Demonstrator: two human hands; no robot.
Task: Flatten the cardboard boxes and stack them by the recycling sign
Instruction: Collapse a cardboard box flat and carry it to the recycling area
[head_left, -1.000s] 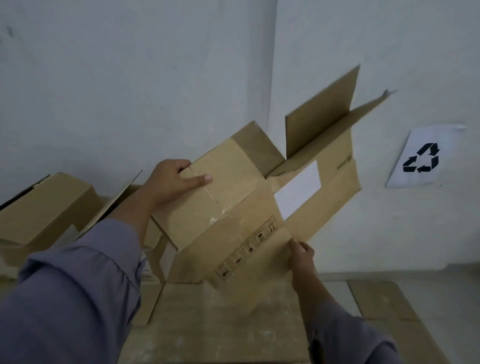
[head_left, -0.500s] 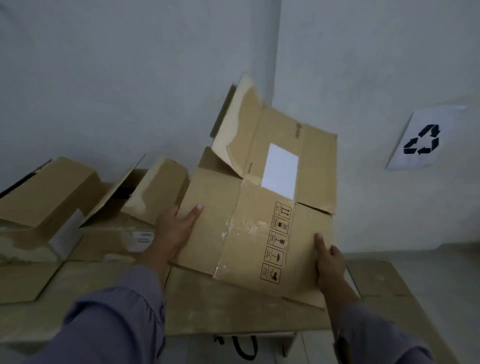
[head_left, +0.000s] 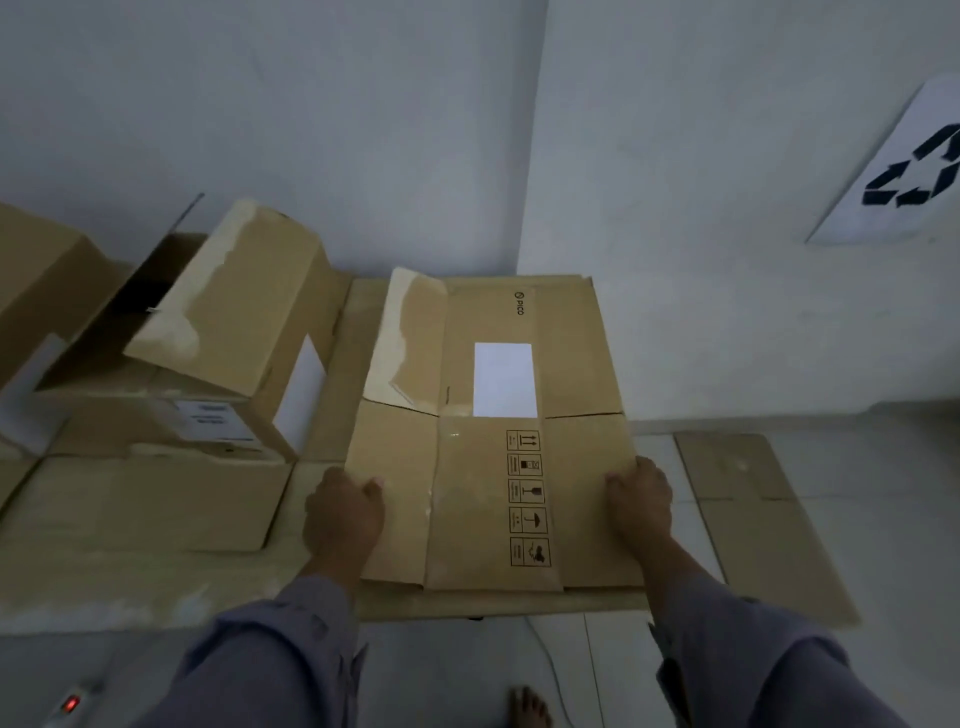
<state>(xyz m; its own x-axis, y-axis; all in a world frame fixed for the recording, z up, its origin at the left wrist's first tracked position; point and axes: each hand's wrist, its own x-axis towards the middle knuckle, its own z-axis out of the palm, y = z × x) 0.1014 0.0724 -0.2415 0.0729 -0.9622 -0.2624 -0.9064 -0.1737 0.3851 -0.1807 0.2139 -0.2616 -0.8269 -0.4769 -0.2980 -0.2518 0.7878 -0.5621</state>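
A flattened cardboard box (head_left: 488, 431) with a white label and black handling symbols lies flat on cardboard spread over the floor in the room's corner. My left hand (head_left: 340, 514) grips its left edge, thumb on top. My right hand (head_left: 641, 501) grips its right edge the same way. The recycling sign (head_left: 904, 166), a white sheet with a black arrow symbol, hangs on the right wall above and to the right of the box.
An open, unflattened box (head_left: 223, 358) with raised flaps stands to the left, another box (head_left: 47, 280) beyond it. Flat cardboard (head_left: 753, 499) lies on the tiled floor at right. A cable (head_left: 550, 670), my bare toes (head_left: 530, 706) and a small red-lit device (head_left: 70, 704) are near me.
The box, held up half open a second ago, has folded flat and come down onto the floor cardboard. Both hands slid to its side edges.
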